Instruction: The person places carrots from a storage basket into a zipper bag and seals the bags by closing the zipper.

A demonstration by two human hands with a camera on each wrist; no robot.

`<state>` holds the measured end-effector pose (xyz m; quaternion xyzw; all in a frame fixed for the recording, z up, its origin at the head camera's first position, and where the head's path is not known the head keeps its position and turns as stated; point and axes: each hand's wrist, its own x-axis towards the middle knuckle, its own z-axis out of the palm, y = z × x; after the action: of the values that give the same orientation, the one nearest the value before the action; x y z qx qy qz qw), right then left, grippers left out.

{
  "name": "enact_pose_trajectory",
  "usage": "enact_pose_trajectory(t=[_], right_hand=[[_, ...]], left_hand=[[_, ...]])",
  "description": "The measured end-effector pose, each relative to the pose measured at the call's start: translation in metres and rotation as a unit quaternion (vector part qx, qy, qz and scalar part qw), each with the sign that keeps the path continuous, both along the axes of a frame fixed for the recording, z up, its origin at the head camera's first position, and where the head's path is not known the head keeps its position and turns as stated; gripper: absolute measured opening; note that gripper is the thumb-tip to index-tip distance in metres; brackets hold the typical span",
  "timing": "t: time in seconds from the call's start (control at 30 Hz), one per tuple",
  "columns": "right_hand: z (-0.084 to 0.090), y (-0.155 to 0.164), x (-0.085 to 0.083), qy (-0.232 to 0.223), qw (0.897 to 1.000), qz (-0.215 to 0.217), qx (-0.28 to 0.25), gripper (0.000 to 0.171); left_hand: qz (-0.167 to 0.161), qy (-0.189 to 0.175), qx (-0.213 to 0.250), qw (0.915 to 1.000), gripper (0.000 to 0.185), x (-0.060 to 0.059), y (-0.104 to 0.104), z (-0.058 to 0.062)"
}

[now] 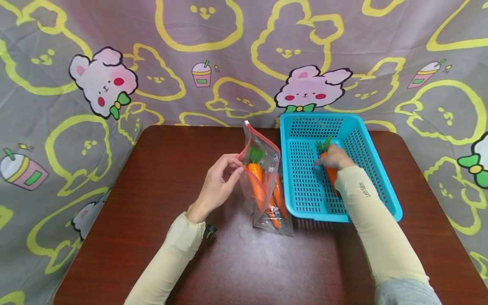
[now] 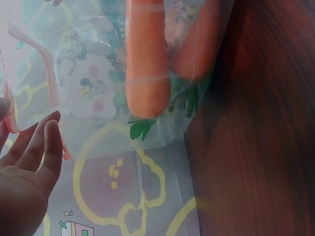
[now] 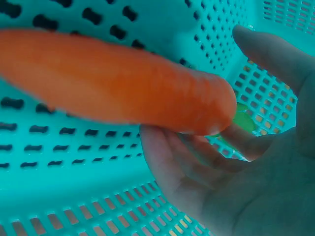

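Observation:
My left hand pinches the red-edged mouth of a clear zip bag, which gapes at the top. Orange carrots with green tops are inside it, one larger carrot standing tilted; the left wrist view shows that carrot through the plastic. My right hand reaches into a turquoise basket at another carrot. Seen from the right wrist, the fingers lie against the underside of this carrot near its leafy end, while the thumb stands apart from it.
The basket stands on the right part of a dark brown wooden table, close beside the bag. A patterned cloth with rabbits and yellow outlines hangs behind the table and along its sides.

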<state>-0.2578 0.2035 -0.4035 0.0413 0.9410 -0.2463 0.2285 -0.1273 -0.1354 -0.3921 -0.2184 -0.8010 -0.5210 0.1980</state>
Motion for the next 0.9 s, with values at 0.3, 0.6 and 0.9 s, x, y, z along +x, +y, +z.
enact_pose_trajectory(t=[0.3, 0.6, 0.9], right_hand=[[0.0014, -0.0029, 0.0011, -0.004, 1.0, -0.004, 0.007, 0.087], [0.0031, -0.0001, 0.002, -0.009, 1.0, 0.023, 0.007, 0.082], [0.0025, 0.0003, 0.0011, -0.016, 0.999, 0.027, 0.013, 0.067]], left_hand=[[-0.003, -0.005, 0.006, 1.0, 0.013, 0.0006, 0.0013, 0.0001], [-0.003, -0.003, 0.002, 1.0, 0.013, 0.0007, 0.0009, 0.0001], [-0.002, -0.01, 0.003, 0.9999, 0.013, 0.0014, 0.0009, 0.0018]])
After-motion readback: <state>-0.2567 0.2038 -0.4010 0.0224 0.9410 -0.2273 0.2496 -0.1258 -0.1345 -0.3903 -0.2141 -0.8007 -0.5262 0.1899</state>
